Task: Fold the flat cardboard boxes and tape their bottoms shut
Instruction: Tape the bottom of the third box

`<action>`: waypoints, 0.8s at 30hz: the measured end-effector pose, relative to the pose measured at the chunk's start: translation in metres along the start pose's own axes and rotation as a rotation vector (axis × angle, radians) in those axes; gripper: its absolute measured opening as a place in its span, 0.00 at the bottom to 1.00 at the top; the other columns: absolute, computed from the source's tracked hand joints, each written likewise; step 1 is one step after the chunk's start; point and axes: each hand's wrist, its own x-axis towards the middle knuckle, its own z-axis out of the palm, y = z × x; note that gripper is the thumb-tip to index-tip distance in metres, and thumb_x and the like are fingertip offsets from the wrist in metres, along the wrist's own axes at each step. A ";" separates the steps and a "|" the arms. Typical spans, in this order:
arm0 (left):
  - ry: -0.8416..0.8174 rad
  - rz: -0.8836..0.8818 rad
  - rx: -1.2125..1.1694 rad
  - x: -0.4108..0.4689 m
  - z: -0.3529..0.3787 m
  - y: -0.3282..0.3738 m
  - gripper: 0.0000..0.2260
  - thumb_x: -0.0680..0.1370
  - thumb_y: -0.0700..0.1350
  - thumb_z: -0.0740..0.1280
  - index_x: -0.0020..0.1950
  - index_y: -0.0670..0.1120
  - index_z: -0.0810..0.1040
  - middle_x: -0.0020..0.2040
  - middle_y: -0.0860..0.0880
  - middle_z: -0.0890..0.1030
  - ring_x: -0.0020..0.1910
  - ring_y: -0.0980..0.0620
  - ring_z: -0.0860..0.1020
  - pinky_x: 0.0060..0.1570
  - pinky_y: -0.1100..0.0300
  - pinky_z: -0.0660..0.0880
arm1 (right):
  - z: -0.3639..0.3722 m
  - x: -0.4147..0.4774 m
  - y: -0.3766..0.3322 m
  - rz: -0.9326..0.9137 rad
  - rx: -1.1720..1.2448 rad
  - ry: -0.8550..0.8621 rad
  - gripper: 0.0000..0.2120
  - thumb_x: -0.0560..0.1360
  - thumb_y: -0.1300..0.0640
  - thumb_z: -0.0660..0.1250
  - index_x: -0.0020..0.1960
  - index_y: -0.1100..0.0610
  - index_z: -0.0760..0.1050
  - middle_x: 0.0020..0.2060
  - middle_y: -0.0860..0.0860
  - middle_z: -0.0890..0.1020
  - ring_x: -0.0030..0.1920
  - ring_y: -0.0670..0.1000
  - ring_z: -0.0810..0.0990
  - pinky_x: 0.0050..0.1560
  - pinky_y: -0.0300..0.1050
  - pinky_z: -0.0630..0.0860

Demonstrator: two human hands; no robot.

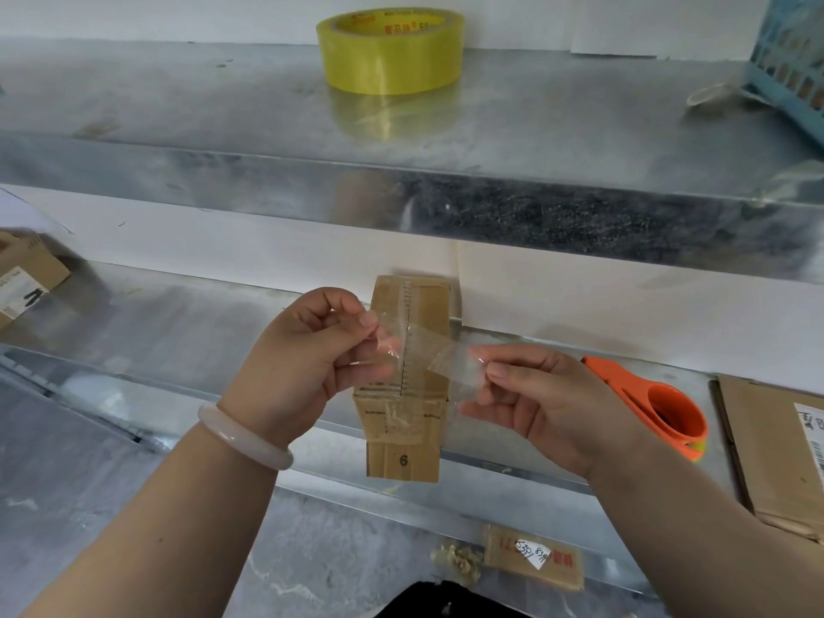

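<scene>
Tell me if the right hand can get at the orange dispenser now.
Probably, for reach: the orange dispenser lies just beside the right hand, nothing between them. But that hand pinches the clear tape strip.

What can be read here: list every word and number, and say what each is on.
"6": on the small cardboard box.
Its fine print: too small.
Red print inside the yellow tape roll: too blurred.
White sticker on the lower box: handwriting unclear.
Labels on the flat boxes, right, and the left box: too blurred.
Clear tape strip: no print.
</scene>
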 end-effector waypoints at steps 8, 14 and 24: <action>0.054 0.084 0.133 -0.004 0.008 0.006 0.04 0.75 0.36 0.68 0.43 0.43 0.75 0.36 0.44 0.83 0.38 0.48 0.84 0.37 0.52 0.83 | 0.004 -0.001 -0.003 0.062 -0.043 0.077 0.07 0.71 0.68 0.68 0.40 0.62 0.83 0.30 0.57 0.80 0.30 0.50 0.80 0.49 0.59 0.82; 0.170 -0.020 0.115 -0.014 0.010 -0.018 0.04 0.78 0.36 0.67 0.45 0.43 0.74 0.38 0.45 0.83 0.44 0.44 0.85 0.36 0.51 0.83 | 0.007 0.002 0.000 0.112 -0.002 0.104 0.14 0.80 0.70 0.56 0.40 0.61 0.75 0.45 0.62 0.85 0.47 0.59 0.86 0.48 0.56 0.82; 0.220 0.006 0.030 -0.025 0.012 -0.025 0.05 0.79 0.37 0.65 0.43 0.43 0.74 0.38 0.44 0.83 0.42 0.46 0.85 0.37 0.53 0.82 | 0.012 0.003 0.016 0.131 0.093 0.088 0.17 0.74 0.76 0.63 0.58 0.61 0.75 0.43 0.59 0.86 0.39 0.52 0.86 0.45 0.50 0.84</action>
